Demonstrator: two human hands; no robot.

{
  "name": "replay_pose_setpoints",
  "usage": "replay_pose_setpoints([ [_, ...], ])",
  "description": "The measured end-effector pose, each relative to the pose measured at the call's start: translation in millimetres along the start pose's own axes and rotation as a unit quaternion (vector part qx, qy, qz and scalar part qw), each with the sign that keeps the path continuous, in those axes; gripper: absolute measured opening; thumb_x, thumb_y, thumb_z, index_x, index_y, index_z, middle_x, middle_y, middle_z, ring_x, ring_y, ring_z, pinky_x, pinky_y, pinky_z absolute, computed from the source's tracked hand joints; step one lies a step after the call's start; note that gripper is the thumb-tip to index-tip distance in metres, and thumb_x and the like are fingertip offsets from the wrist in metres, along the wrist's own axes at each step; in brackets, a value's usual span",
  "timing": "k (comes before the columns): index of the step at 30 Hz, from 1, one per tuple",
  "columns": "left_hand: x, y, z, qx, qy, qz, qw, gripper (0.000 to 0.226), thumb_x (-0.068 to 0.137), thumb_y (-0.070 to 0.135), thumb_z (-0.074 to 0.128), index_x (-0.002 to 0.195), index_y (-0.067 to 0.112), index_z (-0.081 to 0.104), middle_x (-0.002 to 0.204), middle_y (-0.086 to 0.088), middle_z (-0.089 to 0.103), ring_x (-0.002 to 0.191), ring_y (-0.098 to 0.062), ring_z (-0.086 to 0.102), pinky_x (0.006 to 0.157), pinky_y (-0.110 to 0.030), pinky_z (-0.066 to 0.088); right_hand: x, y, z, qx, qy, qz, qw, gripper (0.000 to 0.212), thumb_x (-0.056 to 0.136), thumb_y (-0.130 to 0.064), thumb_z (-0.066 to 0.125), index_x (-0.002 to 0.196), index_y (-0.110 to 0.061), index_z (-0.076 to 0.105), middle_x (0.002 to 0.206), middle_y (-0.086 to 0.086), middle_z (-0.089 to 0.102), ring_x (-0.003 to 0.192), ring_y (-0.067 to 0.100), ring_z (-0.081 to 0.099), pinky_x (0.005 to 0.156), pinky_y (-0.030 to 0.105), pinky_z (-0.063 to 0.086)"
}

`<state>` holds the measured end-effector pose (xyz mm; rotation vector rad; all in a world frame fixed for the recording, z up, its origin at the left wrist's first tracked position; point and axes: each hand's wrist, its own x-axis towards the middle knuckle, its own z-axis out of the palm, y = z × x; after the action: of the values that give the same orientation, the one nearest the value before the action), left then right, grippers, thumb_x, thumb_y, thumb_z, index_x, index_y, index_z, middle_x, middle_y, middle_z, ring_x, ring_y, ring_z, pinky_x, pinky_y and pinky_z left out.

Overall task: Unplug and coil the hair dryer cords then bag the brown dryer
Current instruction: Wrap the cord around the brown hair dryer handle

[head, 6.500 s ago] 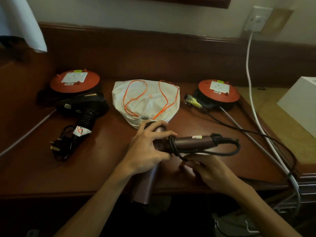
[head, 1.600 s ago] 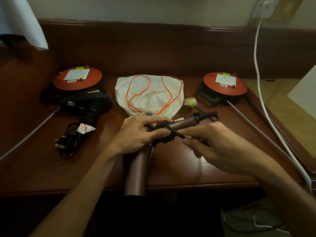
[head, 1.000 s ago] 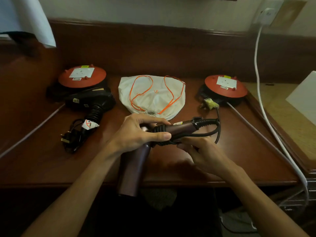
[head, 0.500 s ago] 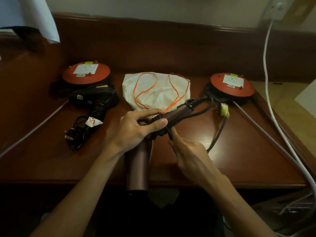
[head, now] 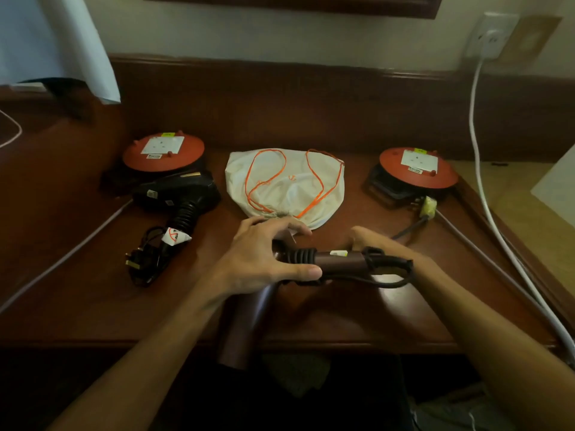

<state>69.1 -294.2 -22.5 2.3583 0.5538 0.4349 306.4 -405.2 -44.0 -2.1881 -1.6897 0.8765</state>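
Observation:
I hold the brown hair dryer (head: 245,325) over the desk's front edge, barrel toward me and handle (head: 342,262) lying to the right. My left hand (head: 264,259) grips it where barrel and handle meet. Its dark cord (head: 303,256) is wound in several turns around the handle. My right hand (head: 376,247) is behind the handle's end, holding the cord. The cord's loose end runs to a yellow-tagged plug (head: 427,207) on the desk. A white drawstring bag (head: 286,188) with orange strings lies at the back centre. The black dryer (head: 177,194) lies left, its cord bundled (head: 146,259).
Two red extension reels (head: 163,149) (head: 418,164) stand at the back left and back right of the wooden desk (head: 93,293). A white cable (head: 479,169) drops from a wall socket (head: 491,38) along the right edge. A grey cable (head: 68,256) crosses the left side.
The brown dryer's handle has come down from tilted up to level. My right hand moved from under the cord to behind the handle's end; the plug now lies nearer the right reel.

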Motion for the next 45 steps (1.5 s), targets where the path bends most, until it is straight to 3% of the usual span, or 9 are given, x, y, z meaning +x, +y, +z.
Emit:
replay_pose_setpoints([
  [2,-0.2,5.7,1.7,0.019,-0.013,-0.007,1.000,0.066,0.065,0.072,0.078,0.120,0.043,0.054,0.104,0.021,0.068,0.110,0.035,0.024,0.108,-0.029,0.018,8.3,-16.1,-16.2,-0.059,-0.021,0.013,0.998,0.019,0.079,-0.006,0.072,0.061,-0.005,0.067,0.047,-0.008,0.048,0.041,0.006,0.040,0.050,0.028,0.037],
  [4,-1.7,12.4,3.5,0.056,-0.019,0.001,0.998,0.068,0.069,0.074,0.073,0.125,0.044,0.049,0.110,0.022,0.064,0.116,0.018,0.035,0.110,-0.029,0.015,5.8,-27.3,-25.3,-0.072,-0.019,-0.021,0.997,0.035,0.080,-0.011,0.073,0.052,-0.007,0.054,0.045,-0.006,0.040,0.042,0.008,0.032,0.046,0.023,0.028],
  [7,-1.4,21.0,8.2,0.153,-0.041,0.001,0.987,0.079,0.073,0.083,0.059,0.139,0.045,0.038,0.133,0.016,0.056,0.135,-0.011,0.037,0.120,-0.040,0.007,-1.7,-33.9,-37.5,-0.087,-0.049,-0.068,0.993,0.028,0.085,-0.024,0.076,0.066,-0.007,0.063,0.061,0.006,0.058,0.053,0.015,0.047,0.053,0.033,0.041],
  [16,7.0,20.8,22.0,0.324,-0.068,-0.003,0.944,0.063,0.088,0.084,0.022,0.143,0.053,0.027,0.135,0.007,0.058,0.138,-0.021,0.038,0.114,-0.061,0.013,-32.8,-71.1,-31.7,-0.063,0.037,-0.112,0.991,0.028,0.100,-0.020,0.055,0.084,-0.005,0.072,0.071,0.013,0.066,0.056,0.014,0.046,0.055,0.039,0.042],
  [22,9.2,23.0,16.5,0.219,-0.085,-0.008,0.972,0.028,0.088,0.078,0.043,0.111,0.067,0.054,0.078,0.032,0.048,0.125,-0.009,0.046,0.117,-0.058,0.008,-70.0,-79.1,-7.5,0.002,0.090,-0.111,0.990,0.022,0.099,-0.016,0.056,0.083,-0.014,0.071,0.069,0.001,0.065,0.061,0.016,0.057,0.057,0.034,0.045],
  [30,9.3,23.6,18.1,0.254,-0.045,-0.023,0.966,0.034,0.087,0.070,0.055,0.118,0.058,0.063,0.103,0.024,0.067,0.120,-0.004,0.050,0.118,-0.053,0.010,-88.9,-51.7,51.0,0.319,0.141,-0.063,0.935,0.008,0.098,-0.006,0.060,0.105,-0.010,0.064,0.077,0.011,0.074,0.050,0.011,0.052,0.048,0.024,0.039],
  [39,-0.2,0.7,-11.0,0.068,0.011,-0.030,0.997,0.038,0.072,0.077,0.060,0.107,0.064,0.067,0.103,0.037,0.068,0.116,0.004,0.054,0.117,-0.050,0.020,-82.7,-55.7,86.6,0.277,0.248,-0.129,0.919,0.032,0.098,-0.022,0.059,0.127,-0.031,0.069,0.073,0.003,0.069,0.066,0.021,0.064,0.060,0.037,0.049],
  [42,-8.6,-12.2,-17.8,-0.029,0.037,-0.012,0.999,0.037,0.070,0.074,0.067,0.105,0.062,0.070,0.093,0.034,0.071,0.101,-0.001,0.064,0.103,-0.052,0.045,-76.2,-62.1,84.3,0.298,0.234,-0.130,0.916,0.018,0.096,-0.028,0.063,0.092,-0.036,0.079,0.063,0.002,0.064,0.055,0.023,0.055,0.053,0.037,0.041],
  [45,-17.4,-19.4,-23.9,-0.111,0.061,-0.008,0.992,0.042,0.068,0.067,0.074,0.105,0.049,0.077,0.097,0.021,0.074,0.104,-0.006,0.065,0.099,-0.043,0.050,-67.4,-62.4,83.8,0.295,0.134,-0.093,0.941,0.047,0.092,-0.049,0.060,0.063,-0.013,0.066,0.049,-0.002,0.049,0.043,0.015,0.041,0.046,0.027,0.032],
])
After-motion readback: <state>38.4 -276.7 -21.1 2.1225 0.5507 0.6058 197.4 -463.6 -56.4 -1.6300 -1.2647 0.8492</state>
